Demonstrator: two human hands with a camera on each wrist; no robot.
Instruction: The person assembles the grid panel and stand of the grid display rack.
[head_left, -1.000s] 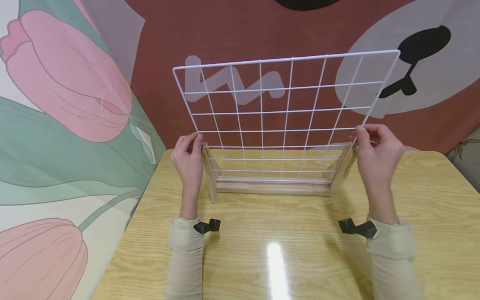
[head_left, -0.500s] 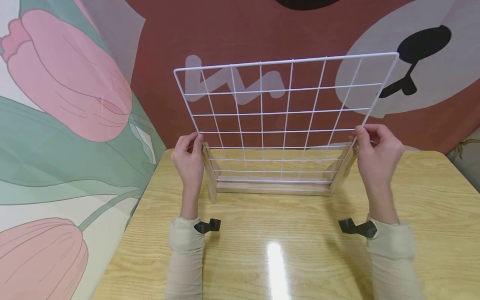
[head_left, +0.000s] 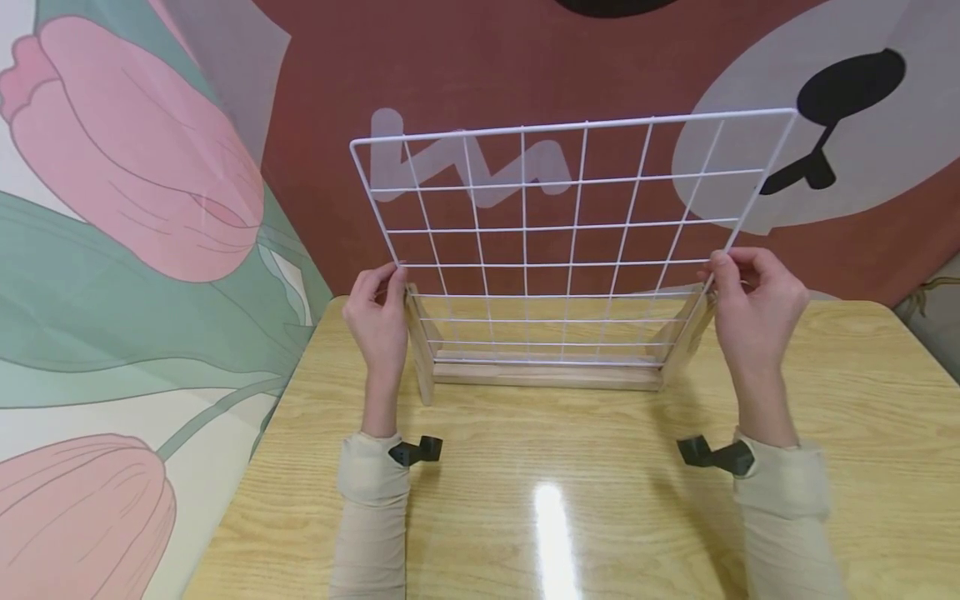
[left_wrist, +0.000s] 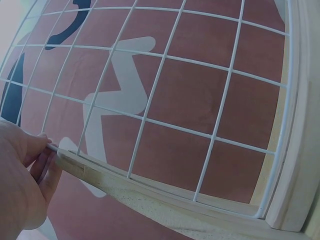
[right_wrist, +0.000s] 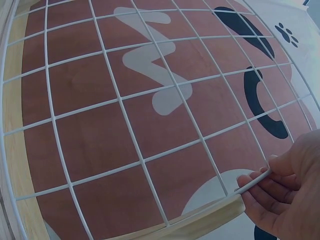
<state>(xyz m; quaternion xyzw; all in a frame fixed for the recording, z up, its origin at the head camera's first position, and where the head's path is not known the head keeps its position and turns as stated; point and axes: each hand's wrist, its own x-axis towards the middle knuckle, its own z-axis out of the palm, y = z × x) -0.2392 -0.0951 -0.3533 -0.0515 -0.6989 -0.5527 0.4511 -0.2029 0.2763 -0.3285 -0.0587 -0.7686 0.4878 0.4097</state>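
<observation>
A white wire grid panel [head_left: 523, 182] stands upright between the side posts of a pale wooden stand, its lower edge down at the stand's crossbar [head_left: 547, 377]. My left hand [head_left: 377, 312] pinches the panel's left edge wire between thumb and fingers, just above the top of the left wooden post [head_left: 420, 350]. On the other side my right hand [head_left: 761, 304] pinches the right edge wire, just above the right post [head_left: 686, 337]. In the right wrist view, the thumb and curled fingers [right_wrist: 272, 195] close round that wire. The panel's upper part rises above the posts.
The stand rests on a wood-grain table [head_left: 487, 467] near its back edge. Behind it hangs a reddish-brown cloth [head_left: 480, 75] with a cartoon print. At the left is a tulip-patterned cloth [head_left: 135, 333]. Black camera mounts [head_left: 416, 451] sit at both wrists.
The panel's top edge appears slightly lower in the head view than a second ago. Both hands keep their hold on the edge wires in nearly the same place.
</observation>
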